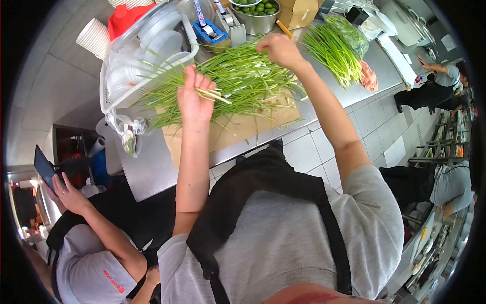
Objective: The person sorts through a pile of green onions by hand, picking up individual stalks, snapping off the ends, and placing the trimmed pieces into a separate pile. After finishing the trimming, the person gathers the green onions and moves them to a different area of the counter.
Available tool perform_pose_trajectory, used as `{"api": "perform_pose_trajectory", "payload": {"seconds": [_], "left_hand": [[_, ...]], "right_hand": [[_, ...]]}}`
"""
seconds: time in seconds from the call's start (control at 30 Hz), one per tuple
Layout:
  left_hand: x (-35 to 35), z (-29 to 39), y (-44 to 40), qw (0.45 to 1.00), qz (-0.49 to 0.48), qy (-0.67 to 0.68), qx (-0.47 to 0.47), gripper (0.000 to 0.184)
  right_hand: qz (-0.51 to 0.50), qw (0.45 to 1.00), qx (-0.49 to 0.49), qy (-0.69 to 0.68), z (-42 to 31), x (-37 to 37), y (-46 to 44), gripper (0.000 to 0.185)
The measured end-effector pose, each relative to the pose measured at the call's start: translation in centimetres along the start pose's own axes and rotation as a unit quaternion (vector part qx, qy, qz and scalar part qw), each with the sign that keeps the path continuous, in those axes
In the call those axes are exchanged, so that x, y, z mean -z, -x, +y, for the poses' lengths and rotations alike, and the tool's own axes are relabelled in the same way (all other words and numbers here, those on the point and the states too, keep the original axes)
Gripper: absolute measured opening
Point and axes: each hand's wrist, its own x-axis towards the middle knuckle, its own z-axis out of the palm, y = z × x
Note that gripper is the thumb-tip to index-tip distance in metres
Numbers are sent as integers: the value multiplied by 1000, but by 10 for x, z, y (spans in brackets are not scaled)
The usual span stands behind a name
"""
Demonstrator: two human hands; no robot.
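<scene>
Left hand (196, 101): fingers closed around a few green stalks (215, 95), pale ends grouped, presumably for control. Right hand (281, 50): fingers curled narrow (contents cannot be told). Main stalk pile (243, 68) overlies brown paper (228, 138) on the counter (144, 175), likely for containment.

No word can be read with certainty. Below the white plastic basket (105, 93) and well apart from it, the grey T-shirt sleeve (96, 268) of a co-worker bears red capital lettering (114, 281) in a short slanted line, too small to spell out surely. Just beside the basket, on its right, a white marker pen (199, 12) carries large dark print along its barrel; those letters are too blurred to make out.
</scene>
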Motion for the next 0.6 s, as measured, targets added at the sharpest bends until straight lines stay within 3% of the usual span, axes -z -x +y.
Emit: {"api": "perform_pose_trajectory", "payload": {"seconds": [0.13,0.27,0.43,0.53,0.6], "left_hand": [[-6,-2,6,998,-32,-31,32,21],[1,0,7,998,-36,-32,41,21],[0,-8,0,998,-17,17,52,22],[-3,-8,1,998,-30,19,59,22],[-1,-5,0,999,-11,8,51,22]], "right_hand": [[-102,990,80,54,-4,-11,-6,13],[-18,983,139,115,-12,17,-17,10],[-63,985,120,110,-19,20,-27,8],[-181,973,91,114,-22,-1,-16,4],[-139,980,101,101,-21,0,-15,5]]}}
